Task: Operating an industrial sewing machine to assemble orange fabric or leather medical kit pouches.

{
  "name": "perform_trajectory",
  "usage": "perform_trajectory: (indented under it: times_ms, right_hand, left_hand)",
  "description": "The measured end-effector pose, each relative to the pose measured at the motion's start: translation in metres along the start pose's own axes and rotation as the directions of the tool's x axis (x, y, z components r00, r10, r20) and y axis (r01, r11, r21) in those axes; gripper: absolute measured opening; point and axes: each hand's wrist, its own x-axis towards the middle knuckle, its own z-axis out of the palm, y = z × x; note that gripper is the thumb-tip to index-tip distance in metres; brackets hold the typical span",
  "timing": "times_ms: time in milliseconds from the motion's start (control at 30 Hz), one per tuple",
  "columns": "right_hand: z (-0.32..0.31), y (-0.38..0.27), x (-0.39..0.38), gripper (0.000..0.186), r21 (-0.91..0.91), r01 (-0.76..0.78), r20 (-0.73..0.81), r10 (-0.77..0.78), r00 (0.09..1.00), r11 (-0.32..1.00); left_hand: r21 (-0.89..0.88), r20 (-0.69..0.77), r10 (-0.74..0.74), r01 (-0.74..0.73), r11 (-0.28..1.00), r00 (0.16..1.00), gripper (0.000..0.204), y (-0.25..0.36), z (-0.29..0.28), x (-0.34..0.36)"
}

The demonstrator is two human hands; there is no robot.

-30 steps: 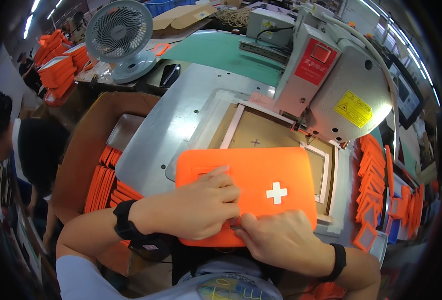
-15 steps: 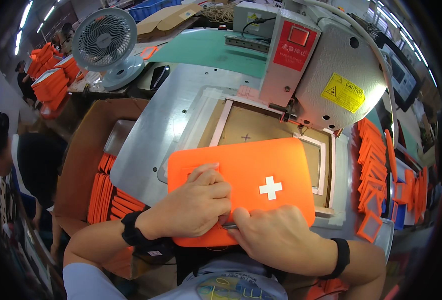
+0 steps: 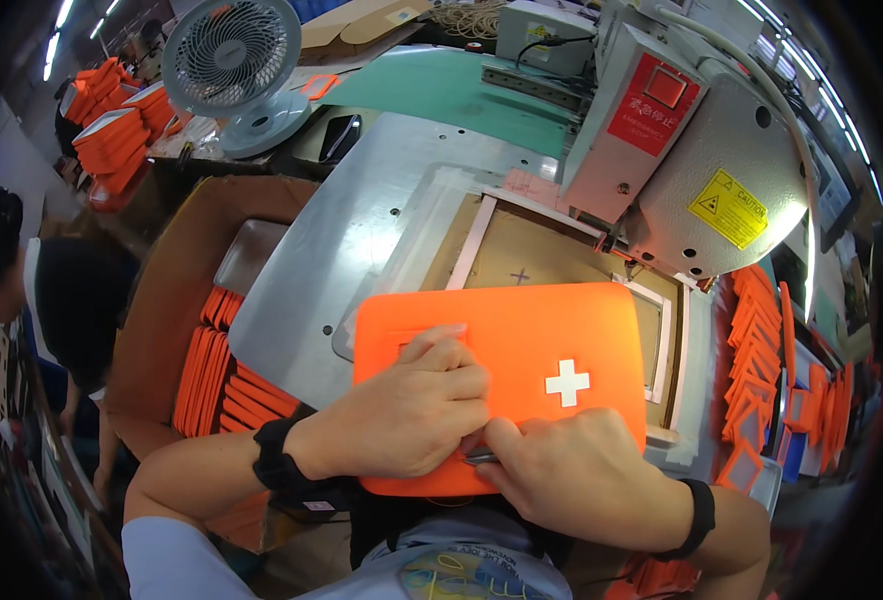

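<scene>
Two hands (image 3: 412, 410) (image 3: 572, 470) on one orange case (image 3: 522, 340)

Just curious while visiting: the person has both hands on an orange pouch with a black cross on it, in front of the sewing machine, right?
Nearly. The cross is white, not black, as the head view shows. The rest holds: the left hand and the right hand both rest on the orange pouch, which lies in front of the sewing machine.
</scene>
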Motion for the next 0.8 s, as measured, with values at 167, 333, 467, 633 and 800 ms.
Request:
perform_trajectory:
  times_ms: [167,333,467,633,800]
  right_hand:
    - [0.002,-0.002,0.001,0.033,-0.009,-0.009,0.013,0.009,1.0,1.0]
    - [0.001,-0.001,0.001,0.032,-0.02,0.022,0.018,-0.021,1.0,1.0]
    - [0.0,0.001,0.001,0.029,-0.034,0.055,0.028,-0.054,0.998,0.998]
    - [0.004,0.005,0.0,0.03,-0.063,0.1,-0.026,-0.102,0.994,0.993]
    - [-0.001,0.001,0.003,0.032,-0.057,0.049,0.037,-0.047,0.998,0.997]
  left_hand:
    - [0.007,0.014,0.007,-0.007,1.0,1.0,0.007,-0.002,0.002,0.0]
    - [0.091,0.049,0.016,-0.021,0.996,0.999,0.008,0.001,0.0,0.001]
    - [0.077,0.035,0.017,-0.019,0.997,0.999,0.008,-0.002,0.004,0.0]
    - [0.083,0.053,0.009,-0.014,0.996,0.999,0.006,-0.001,0.002,0.001]
    - [-0.069,0.095,0.034,-0.027,0.997,0.995,0.015,-0.009,-0.008,-0.004]
